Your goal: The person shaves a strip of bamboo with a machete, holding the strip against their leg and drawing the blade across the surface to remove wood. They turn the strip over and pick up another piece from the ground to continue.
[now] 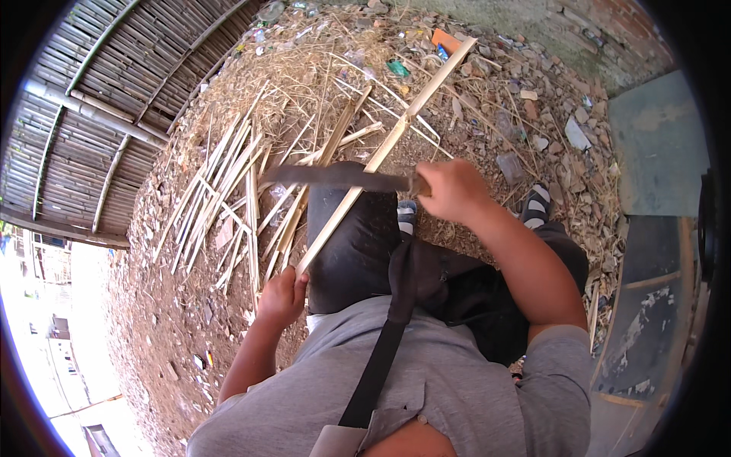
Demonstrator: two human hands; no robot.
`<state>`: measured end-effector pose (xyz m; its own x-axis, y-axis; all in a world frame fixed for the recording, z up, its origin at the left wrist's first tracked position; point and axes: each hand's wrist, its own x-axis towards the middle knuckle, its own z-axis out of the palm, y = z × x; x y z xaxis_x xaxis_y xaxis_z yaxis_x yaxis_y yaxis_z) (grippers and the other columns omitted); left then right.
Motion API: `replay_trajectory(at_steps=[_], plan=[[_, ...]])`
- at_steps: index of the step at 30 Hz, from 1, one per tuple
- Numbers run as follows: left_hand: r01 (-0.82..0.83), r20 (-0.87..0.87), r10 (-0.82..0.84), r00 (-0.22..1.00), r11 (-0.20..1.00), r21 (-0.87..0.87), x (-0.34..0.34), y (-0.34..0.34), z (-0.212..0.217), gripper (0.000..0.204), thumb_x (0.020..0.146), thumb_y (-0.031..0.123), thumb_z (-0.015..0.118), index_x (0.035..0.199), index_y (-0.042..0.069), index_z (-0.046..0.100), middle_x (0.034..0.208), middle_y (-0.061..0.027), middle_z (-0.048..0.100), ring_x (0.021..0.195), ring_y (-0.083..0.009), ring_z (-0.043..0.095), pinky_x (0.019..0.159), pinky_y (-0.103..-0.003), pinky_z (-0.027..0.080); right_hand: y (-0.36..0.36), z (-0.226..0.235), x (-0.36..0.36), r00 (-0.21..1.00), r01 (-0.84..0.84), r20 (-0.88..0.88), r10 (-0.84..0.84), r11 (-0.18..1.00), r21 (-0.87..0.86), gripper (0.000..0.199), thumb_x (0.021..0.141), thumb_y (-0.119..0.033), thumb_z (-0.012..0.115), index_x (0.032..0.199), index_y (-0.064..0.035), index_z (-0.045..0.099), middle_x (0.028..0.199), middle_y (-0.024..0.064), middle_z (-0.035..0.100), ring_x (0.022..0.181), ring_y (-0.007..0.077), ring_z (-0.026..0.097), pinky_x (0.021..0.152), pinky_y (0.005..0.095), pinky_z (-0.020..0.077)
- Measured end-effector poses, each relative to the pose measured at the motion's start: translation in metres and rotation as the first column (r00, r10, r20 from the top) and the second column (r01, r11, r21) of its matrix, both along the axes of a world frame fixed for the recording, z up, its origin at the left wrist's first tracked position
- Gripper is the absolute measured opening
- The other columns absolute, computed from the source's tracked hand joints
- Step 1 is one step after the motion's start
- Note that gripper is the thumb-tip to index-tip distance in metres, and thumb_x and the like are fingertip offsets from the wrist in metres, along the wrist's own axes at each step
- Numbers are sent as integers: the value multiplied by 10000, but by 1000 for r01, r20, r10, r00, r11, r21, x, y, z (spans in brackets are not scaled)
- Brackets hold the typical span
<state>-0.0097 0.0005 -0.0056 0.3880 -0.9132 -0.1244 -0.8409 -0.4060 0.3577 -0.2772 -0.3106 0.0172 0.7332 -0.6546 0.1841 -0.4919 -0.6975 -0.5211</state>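
Note:
A long split bamboo strip (390,140) slants across my raised knee, its far end up toward the rubble. My left hand (282,297) is closed around the strip's near end, beside my thigh. In my right hand (454,190) is the handle of a machete (335,178), its long dark blade pointing left. The blade lies across the strip just beyond my knee; whether it touches the strip I cannot tell. Most of the handle is hidden by my fingers.
Several thin split bamboo strips (221,190) lie in a loose pile to the left. Rubble and litter (525,137) cover the ground at the right. A bamboo slat wall (114,91) stands far left, a grey-green panel (659,145) at the right. A brick wall (609,38) closes the back.

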Motion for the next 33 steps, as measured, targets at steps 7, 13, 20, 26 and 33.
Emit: replay_trajectory(at_steps=[7,13,20,26,33], plan=[[10,5,-10,1000,999,46,3,-1,4,327,1045,316,525,910,19,505,714,-291,608,713,-540,597,649,-625,453,-60,-41,-37,976,170,-83,-202,941,-293,209,771,-198,751,917,-101,638,790,139,711,763,362,709,731,491,548],[30,16,-31,999,1000,4,5,-1,-7,359,1058,344,504,907,19,489,698,-286,601,697,-538,597,620,-618,447,-55,-22,-24,950,285,-94,-298,950,-128,267,814,-213,723,1047,-96,667,834,178,714,811,392,708,737,503,556],[8,-44,-10,999,999,-44,6,-4,-9,343,1046,360,531,978,25,510,712,-263,624,698,-520,619,619,-602,458,-52,-28,-27,953,303,-16,-303,953,3,233,822,-257,708,979,-88,675,833,186,703,824,416,699,733,524,553],[-7,95,25,995,982,-187,-1,-20,4,327,1006,346,588,1063,28,539,754,-249,657,736,-503,647,660,-588,490,-52,-20,-26,939,311,-137,-316,949,-54,382,808,-220,729,1179,-130,701,880,185,722,853,396,710,746,492,556],[-100,68,97,993,993,55,-3,-32,9,370,983,371,629,1117,39,538,802,-267,689,797,-495,679,685,-596,522,-44,-14,-30,986,96,-108,-126,964,-247,267,755,-218,765,962,-105,639,792,138,692,771,374,691,692,509,520]])
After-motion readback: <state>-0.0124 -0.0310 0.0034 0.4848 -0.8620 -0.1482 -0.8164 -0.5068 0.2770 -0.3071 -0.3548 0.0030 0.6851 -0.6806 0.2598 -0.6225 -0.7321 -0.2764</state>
